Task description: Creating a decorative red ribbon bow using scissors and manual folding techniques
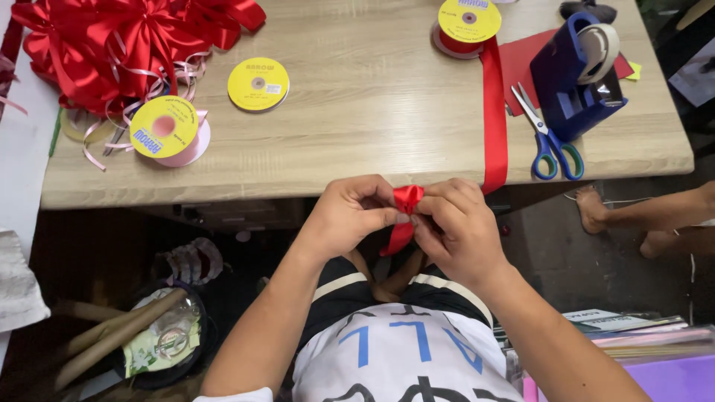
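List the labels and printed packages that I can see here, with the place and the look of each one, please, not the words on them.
Round yellow label with blue print: on the pink ribbon spool, table left.
Round yellow label: on a flat spool, table centre-left.
Round yellow label: on the red ribbon spool, table top edge.
Green and white printed packet: in a dark basket on the floor, lower left.
Stacked books or folders: lower right, white, pink, purple.
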